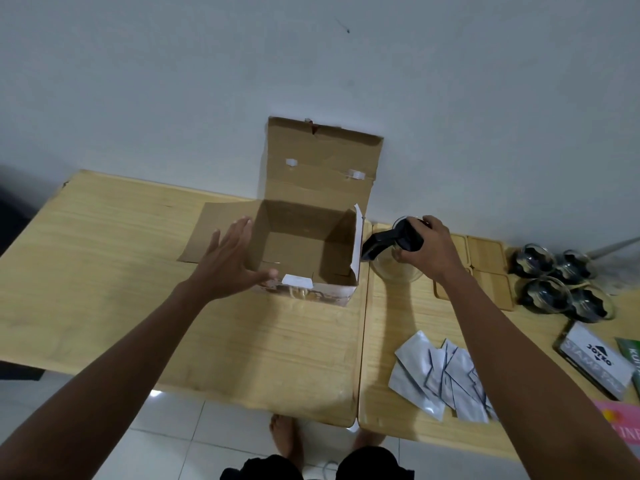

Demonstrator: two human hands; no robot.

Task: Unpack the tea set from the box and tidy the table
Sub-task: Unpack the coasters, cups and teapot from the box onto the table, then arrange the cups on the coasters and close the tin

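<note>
Foil sachets (441,379), stamp-pad case (595,363), glass cups (561,282) beside teapot (398,251).

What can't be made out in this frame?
Head view, the only one:
- Teapot: the right hand covers its top, so the lid is hidden.
- Wooden trays: partly behind the right arm.
- Box: its near wall hides the near part of the floor inside.
- Pink item: cut off by the right edge.
- Glass cups: their dark contents are too small to identify.
- Left hand: whether it touches the box is unclear.
</note>
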